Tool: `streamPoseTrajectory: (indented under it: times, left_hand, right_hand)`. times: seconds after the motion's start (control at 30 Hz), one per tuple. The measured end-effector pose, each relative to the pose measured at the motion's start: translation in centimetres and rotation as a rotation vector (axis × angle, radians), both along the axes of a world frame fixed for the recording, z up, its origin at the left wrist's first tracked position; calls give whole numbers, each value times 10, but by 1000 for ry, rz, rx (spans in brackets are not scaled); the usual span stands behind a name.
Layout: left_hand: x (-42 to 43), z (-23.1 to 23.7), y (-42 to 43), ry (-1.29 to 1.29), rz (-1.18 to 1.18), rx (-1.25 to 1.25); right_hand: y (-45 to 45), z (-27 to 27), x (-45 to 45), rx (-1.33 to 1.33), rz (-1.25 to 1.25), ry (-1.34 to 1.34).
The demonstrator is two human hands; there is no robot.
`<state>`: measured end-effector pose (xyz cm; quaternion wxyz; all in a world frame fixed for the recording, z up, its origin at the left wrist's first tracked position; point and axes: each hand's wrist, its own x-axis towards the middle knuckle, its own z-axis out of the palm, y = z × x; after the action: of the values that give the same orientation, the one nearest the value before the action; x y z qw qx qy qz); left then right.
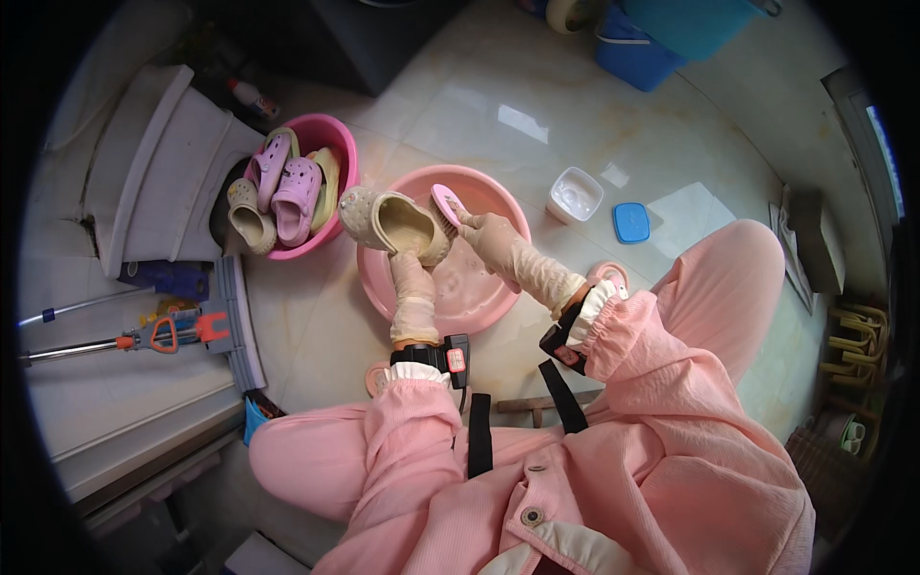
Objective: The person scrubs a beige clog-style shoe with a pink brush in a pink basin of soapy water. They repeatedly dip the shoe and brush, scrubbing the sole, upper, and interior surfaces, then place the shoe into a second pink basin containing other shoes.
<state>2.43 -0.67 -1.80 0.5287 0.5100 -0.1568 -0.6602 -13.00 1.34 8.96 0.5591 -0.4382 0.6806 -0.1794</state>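
My left hand, in a pale rubber glove, grips a beige foam clog near its heel. The clog is tilted, its opening towards me, over a pink plastic basin with cloudy, sudsy water. My right hand, gloved too, holds a pink-backed scrubbing brush. The brush's bristles are against the heel side of the clog; the palm side of each hand is partly hidden.
At the left, a deeper pink tub holds several lilac and beige clogs. A white plastic container and a blue lid lie right of the basin. A mop is at the left; blue buckets stand at the back right.
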Motion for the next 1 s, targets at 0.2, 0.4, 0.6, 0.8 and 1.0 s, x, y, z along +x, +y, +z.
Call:
streamPoseTrajectory:
  times: [0.2, 0.4, 0.6, 0.8, 1.0]
  left_hand:
    - [-6, 0, 12, -15, -42, -10]
    - [12, -8, -5, 1, 96, 65]
    - [7, -14, 3, -158, -1, 5]
    - [11, -21, -2, -218, 74, 70]
    - [12, -22, 5, -106, -53, -21]
  right_hand:
    - [-44, -5, -13, 146, 8, -67]
    - [7, 4, -5, -8, 46, -34]
    - [-10, -13, -1, 90, -72, -108]
    - [5, -11, -2, 74, -3, -82]
    - [5, -15, -1, 32, -66, -61]
